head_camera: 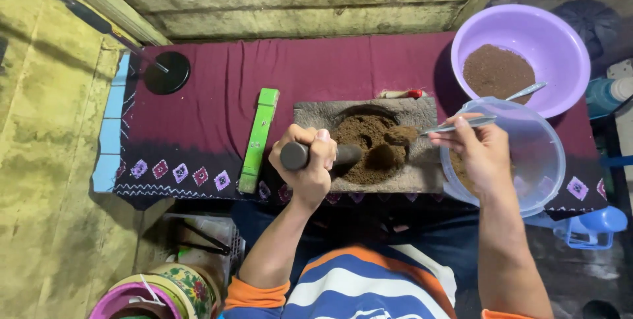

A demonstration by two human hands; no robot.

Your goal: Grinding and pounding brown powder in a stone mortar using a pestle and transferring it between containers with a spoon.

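At stone slab (310,113) on maroon cloth (217,88): left hand (308,161) fisted tight round dark pestle (320,155), tip in brown powder (369,141) at slab centre. Right hand (480,151) pinches spoon (461,125) at slab's rt edge, over clear tub (527,154). Best: keep pestle low, spoon feeding powder inward.
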